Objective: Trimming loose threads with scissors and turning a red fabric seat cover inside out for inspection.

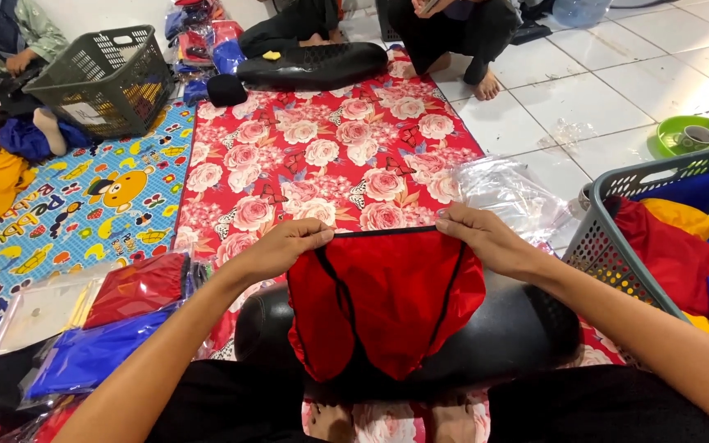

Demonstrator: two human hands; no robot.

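red garment (pixel 387 299) stretched between both hands
left hand (pixel 282 248) and right hand (pixel 483 238) pinch its black-trimmed top edge.

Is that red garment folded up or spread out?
Spread out: the left hand and right hand hold the red garment stretched by its top edge.

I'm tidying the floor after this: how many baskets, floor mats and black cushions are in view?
Grey baskets: 2, far left and right
Floor mats: 2, red floral and blue cartoon
Black cushions: 2, near and far
Total: 6
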